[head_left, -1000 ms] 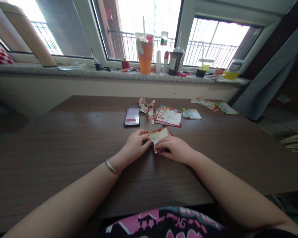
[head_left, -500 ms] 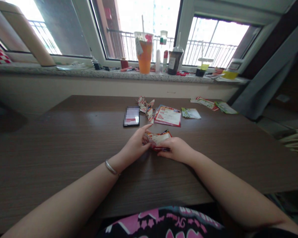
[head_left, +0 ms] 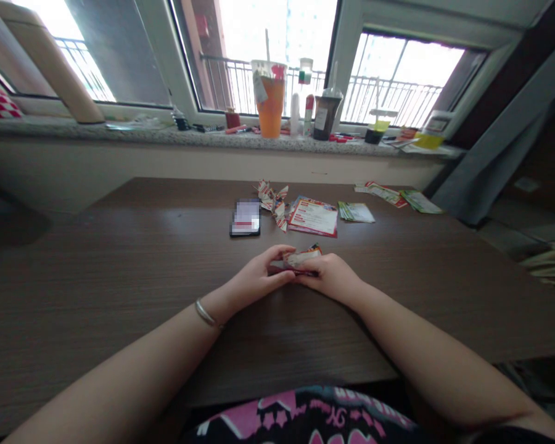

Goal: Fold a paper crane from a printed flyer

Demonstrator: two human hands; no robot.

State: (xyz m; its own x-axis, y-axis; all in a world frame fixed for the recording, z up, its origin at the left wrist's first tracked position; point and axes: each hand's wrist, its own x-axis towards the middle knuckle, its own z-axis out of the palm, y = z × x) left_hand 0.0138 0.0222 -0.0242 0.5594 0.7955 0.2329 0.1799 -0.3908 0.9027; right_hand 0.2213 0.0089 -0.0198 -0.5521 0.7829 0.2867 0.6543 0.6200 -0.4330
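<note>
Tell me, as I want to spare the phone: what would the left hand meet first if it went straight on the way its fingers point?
The folded leaflet that the left hand and right hand both grip; past it probably the flat flyer, not the phone.

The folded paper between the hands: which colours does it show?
The folded paper is white with red and orange print, best seen in the head view.

Small folded paper (head_left: pixel 301 258), printed red, white and orange, is sitting low over the table (head_left: pixel 120 259), being pinched between left hand (head_left: pixel 259 280) and right hand (head_left: pixel 333 277); it is looking crumpled and multi-layered, fold shape possibly hidden by fingers
</note>
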